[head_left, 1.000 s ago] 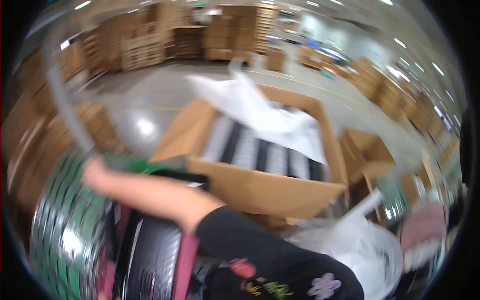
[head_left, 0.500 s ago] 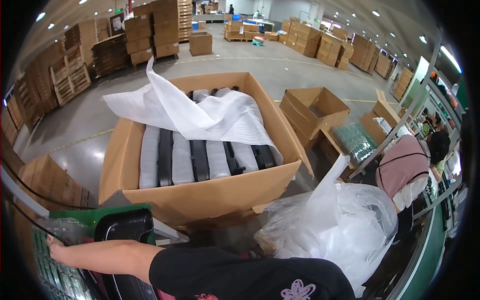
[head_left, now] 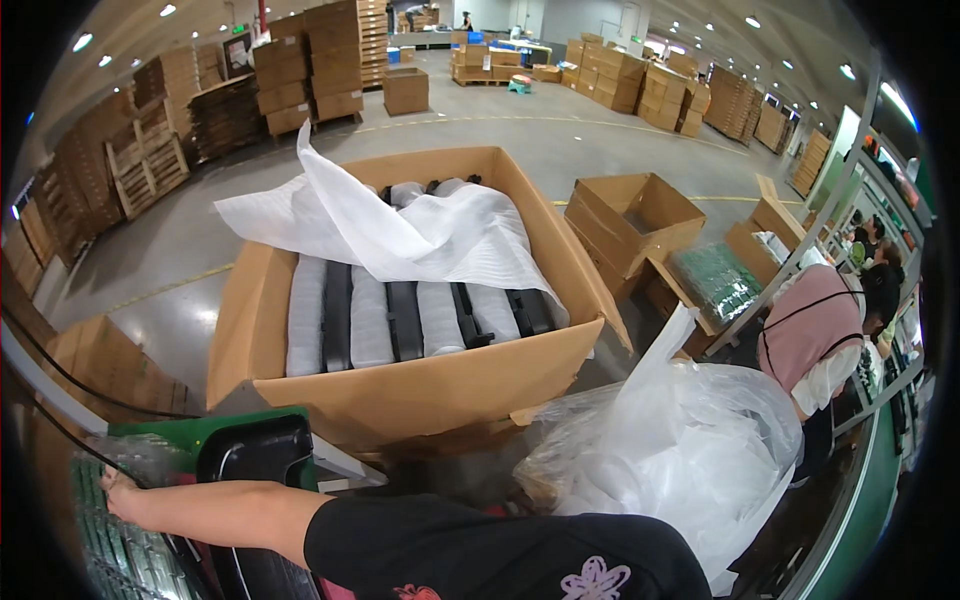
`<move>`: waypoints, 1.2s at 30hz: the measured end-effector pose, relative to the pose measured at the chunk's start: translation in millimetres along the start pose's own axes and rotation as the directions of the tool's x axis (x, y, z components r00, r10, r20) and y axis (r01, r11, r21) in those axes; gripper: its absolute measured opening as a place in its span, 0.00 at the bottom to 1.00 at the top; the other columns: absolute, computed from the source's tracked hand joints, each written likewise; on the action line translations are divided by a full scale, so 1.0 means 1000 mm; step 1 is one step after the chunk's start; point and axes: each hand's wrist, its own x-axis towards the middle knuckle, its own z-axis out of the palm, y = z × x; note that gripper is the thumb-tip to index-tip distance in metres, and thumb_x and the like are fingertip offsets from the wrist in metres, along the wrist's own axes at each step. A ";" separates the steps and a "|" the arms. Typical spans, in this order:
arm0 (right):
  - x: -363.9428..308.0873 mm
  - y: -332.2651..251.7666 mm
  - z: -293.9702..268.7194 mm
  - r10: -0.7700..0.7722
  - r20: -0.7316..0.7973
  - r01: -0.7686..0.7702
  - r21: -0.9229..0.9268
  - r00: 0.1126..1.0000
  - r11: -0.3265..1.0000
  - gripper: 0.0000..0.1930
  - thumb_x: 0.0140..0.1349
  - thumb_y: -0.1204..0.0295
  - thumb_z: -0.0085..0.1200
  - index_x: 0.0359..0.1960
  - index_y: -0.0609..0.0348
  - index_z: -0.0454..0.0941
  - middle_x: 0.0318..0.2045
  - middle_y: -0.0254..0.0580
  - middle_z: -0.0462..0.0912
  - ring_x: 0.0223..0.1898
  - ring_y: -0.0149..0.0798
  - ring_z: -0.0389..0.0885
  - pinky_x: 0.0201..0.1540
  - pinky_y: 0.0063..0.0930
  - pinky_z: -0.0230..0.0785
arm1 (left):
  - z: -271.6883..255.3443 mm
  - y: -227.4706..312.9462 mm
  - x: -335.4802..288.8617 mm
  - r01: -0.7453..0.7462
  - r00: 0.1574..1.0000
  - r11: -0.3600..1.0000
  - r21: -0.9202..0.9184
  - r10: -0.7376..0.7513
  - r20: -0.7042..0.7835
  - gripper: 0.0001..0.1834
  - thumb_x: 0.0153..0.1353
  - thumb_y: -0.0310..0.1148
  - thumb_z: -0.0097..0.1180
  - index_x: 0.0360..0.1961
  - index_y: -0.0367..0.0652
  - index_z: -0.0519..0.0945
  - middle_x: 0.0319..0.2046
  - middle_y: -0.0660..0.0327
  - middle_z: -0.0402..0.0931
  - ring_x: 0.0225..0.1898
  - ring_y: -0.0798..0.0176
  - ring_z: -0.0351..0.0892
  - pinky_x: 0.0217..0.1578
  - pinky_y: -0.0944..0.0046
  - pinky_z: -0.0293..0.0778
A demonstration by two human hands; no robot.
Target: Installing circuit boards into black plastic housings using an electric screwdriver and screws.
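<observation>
My left hand (head_left: 120, 496) reaches out to the far lower left, its fingers bent at stacked, clear plastic-wrapped packs (head_left: 125, 540) with a greenish tint. It grips clear plastic wrap (head_left: 145, 455) there; the fingertips are partly hidden. Beneath my forearm lies a glossy black plastic part (head_left: 255, 455) in front of a green surface (head_left: 185, 432). My right hand is out of view. Ahead stands an open cardboard box (head_left: 420, 385) holding black parts (head_left: 404, 320) upright between grey-white foam-wrapped pieces (head_left: 370, 325). A loose white foam sheet (head_left: 400, 230) drapes over their far half.
A big clear bag of white foam sheets (head_left: 680, 440) sits at right. Beyond it are an open carton (head_left: 635, 225), green packs (head_left: 718, 280) and a seated person in a pink head covering (head_left: 812, 320). A metal-framed bench (head_left: 850, 510) runs along the right edge.
The view has shifted slightly, moving the scene a little to the right. My left hand stays at the plastic packs. The box and its foam sheet look unchanged.
</observation>
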 end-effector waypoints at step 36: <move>-0.301 -0.064 -0.161 -0.224 -0.235 0.238 0.971 0.946 -0.013 0.34 0.67 0.72 0.55 0.70 0.69 0.54 0.58 0.51 0.74 0.60 0.39 0.72 0.63 0.34 0.63 | -0.079 -0.009 -0.035 0.466 0.880 0.872 -0.148 -0.440 0.178 0.32 0.51 0.20 0.67 0.59 0.38 0.72 0.40 0.57 0.82 0.38 0.68 0.81 0.33 0.70 0.81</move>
